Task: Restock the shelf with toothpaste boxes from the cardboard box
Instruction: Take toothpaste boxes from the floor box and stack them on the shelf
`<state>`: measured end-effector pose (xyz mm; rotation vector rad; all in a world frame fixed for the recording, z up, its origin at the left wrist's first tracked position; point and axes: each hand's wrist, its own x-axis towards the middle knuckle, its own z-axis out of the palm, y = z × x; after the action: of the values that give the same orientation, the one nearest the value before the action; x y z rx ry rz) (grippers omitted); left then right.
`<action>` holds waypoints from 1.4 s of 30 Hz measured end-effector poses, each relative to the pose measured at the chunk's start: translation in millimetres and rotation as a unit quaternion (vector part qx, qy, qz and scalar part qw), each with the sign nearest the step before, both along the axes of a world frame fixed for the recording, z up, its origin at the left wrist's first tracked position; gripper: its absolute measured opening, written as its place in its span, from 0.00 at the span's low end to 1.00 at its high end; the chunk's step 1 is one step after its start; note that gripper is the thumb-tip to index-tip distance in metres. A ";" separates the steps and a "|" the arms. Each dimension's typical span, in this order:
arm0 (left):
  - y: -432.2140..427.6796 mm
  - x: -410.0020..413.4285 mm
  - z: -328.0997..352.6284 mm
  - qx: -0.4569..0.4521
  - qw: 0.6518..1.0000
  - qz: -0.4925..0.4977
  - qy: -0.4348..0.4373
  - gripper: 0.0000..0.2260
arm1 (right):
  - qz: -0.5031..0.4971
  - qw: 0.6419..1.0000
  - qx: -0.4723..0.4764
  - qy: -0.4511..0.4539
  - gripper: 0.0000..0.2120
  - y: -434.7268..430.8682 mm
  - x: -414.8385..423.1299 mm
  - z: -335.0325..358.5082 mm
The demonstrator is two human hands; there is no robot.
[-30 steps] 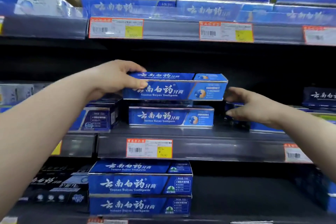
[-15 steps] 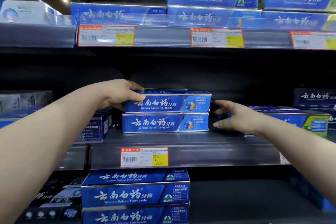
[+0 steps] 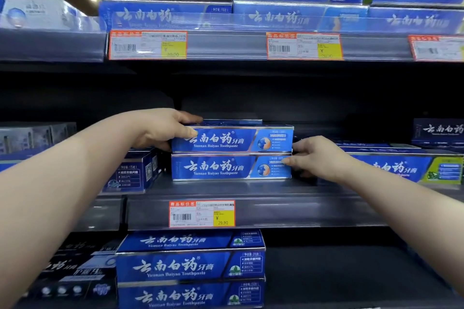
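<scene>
Two blue toothpaste boxes are stacked on the middle shelf [image 3: 251,211]. My left hand [image 3: 165,130] grips the left end of the top box [image 3: 226,139], thumb on its front and fingers over its top. The top box lies flat on the lower box [image 3: 221,168]. My right hand [image 3: 319,158] touches the right ends of both boxes, fingers curled around their ends and thumb on the lower box's front. The cardboard box is out of view.
Dark blue boxes [image 3: 133,173] stand left of the stack and a blue-green box [image 3: 401,168] to the right. More blue toothpaste boxes fill the upper shelf [image 3: 226,45] and the lower shelf stack [image 3: 190,266]. A price tag [image 3: 202,213] hangs on the shelf edge.
The top box came down onto the lower box and was pushed level with it. My right hand moved in from the right and now touches the boxes' right ends.
</scene>
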<state>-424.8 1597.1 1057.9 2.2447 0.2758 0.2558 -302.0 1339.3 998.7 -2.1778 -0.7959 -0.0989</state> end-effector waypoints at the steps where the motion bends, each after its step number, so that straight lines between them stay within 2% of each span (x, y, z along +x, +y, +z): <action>1: -0.4 -0.9 -0.6 0.013 1.000 0.003 0.001 0.25 | -0.002 1.000 0.002 -0.006 0.02 0.5 -0.7 0.7; 3: 0.3 -3.3 -3.0 0.090 0.996 0.024 0.013 0.34 | -0.010 1.000 0.003 -0.007 0.04 1.3 -1.3 1.4; 6: 2.6 -5.6 -5.8 0.272 0.959 0.081 0.011 0.43 | -0.020 1.000 0.006 -0.004 0.07 2.1 -0.9 2.0; 14: 2.7 -6.8 -9.7 0.370 0.921 0.119 0.005 0.42 | -0.047 0.999 -0.007 -0.007 0.09 7.6 -0.3 5.5; 16: 3.7 -8.8 -10.6 0.375 0.919 0.120 0.003 0.41 | -0.058 0.998 -0.014 -0.006 0.10 8.5 0.0 5.8; 20: 8.0 -10.0 -14.8 0.366 0.922 0.123 -0.019 0.45 | -0.067 0.998 -0.019 0.004 0.13 8.8 0.8 5.2; 26: 13.9 -7.5 -20.3 0.295 0.947 0.120 -0.049 0.44 | -0.062 0.998 -0.004 0.018 0.12 12.6 7.3 5.8; 31: 12.3 4.3 -15.2 0.323 0.937 0.133 -0.014 0.38 | -0.066 0.997 -0.008 0.032 0.12 21.0 15.2 8.4; 42: 16.1 14.5 -16.4 0.330 0.931 0.153 0.001 0.42 | -0.081 0.996 -0.025 0.015 0.14 23.0 16.7 8.4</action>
<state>-410.3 1613.2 1041.5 2.8596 0.6171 0.5816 -285.3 1362.3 1007.1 -2.2833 -0.6088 -0.1298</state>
